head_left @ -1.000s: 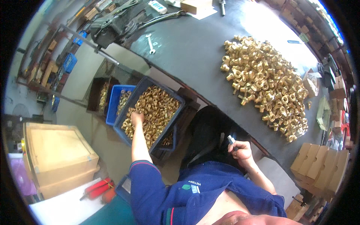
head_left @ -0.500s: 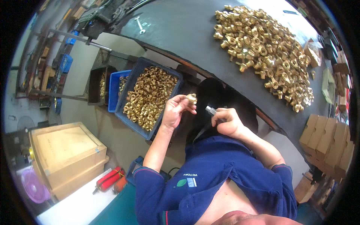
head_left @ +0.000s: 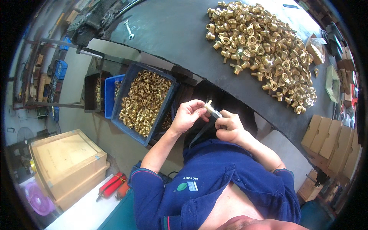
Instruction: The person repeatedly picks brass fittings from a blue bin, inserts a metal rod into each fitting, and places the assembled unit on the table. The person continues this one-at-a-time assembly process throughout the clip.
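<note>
My left hand (head_left: 188,116) pinches a small brass fitting (head_left: 209,106) between thumb and fingertips, in front of my body. Closed around a grey metal hand tool (head_left: 217,114) is my right hand (head_left: 231,127); most of the tool is hidden in the fist. The tool's tip meets the fitting, but I cannot tell whether it goes inside. To the left of my hands, a blue crate (head_left: 148,141) holds many brass fittings (head_left: 145,101). A large heap of similar brass fittings (head_left: 264,51) lies on the dark workbench (head_left: 180,42).
An open-end wrench (head_left: 128,30) lies on the bench. Behind the crate stand a brighter blue bin (head_left: 109,97) and a dark bin (head_left: 91,92). A wooden box (head_left: 69,157) and red fire extinguisher (head_left: 111,186) are at lower left. Cardboard boxes (head_left: 329,138) stand at right.
My hands have come together: the fitting in my left hand has moved right and now meets the tool tip. The view has shifted slightly.
</note>
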Available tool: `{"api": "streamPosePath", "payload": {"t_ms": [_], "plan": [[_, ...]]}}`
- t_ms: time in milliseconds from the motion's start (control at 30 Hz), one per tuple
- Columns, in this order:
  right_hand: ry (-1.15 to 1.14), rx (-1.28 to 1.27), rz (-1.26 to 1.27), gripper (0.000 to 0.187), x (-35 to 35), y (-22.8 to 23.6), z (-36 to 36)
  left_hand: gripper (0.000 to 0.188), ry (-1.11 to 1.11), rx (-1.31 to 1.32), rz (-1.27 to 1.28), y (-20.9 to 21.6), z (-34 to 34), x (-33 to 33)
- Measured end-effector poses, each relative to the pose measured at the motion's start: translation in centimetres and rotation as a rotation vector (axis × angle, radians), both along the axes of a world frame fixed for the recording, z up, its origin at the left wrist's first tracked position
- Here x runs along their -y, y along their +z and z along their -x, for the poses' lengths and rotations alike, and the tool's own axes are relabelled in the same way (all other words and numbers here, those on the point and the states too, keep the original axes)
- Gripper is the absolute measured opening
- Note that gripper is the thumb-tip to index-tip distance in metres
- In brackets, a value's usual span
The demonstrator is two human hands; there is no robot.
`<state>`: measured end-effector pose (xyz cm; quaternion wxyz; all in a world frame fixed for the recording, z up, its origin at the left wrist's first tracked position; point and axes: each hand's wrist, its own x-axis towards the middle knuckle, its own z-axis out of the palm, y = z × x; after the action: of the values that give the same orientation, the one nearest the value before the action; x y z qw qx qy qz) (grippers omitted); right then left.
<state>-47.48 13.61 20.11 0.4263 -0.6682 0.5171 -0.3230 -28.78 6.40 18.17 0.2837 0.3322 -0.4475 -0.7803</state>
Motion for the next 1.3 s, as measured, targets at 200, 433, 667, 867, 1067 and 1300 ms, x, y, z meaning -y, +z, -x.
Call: {"api": "streamPosePath", "payload": {"t_ms": [200, 433, 667, 867, 1067, 1300], "plan": [[-0.176, 0.993, -0.801, 0.010, 0.9, -1.3, 0.8, 0.013, -0.028, -0.063, -0.023, 0.1, 1.1, 0.5], [-0.182, 1.475, -0.899, 0.023, 0.1, 0.3, 2.3, 0.013, 0.185, -0.083, 0.188, 3.3, 2.3, 5.6], [-0.157, 1.404, -0.734, 0.015, -1.8, 0.0, 2.9, 0.011, 0.182, 0.406, 0.843, 6.0, 9.5, 16.4], [-0.248, 1.320, -0.704, 0.007, -2.3, 0.3, 4.1, 0.016, 0.212, 0.908, 1.340, 5.4, 14.5, 24.0], [-0.330, 1.319, -0.702, 0.004, -2.4, -0.1, 4.9, 0.026, 0.146, 0.857, 1.319, 3.9, 15.2, 26.0], [-0.297, 1.252, -0.709, 0.003, -2.3, 0.0, 3.2, 0.020, 0.497, 0.540, 1.074, 5.6, -1.9, 16.8]]}}
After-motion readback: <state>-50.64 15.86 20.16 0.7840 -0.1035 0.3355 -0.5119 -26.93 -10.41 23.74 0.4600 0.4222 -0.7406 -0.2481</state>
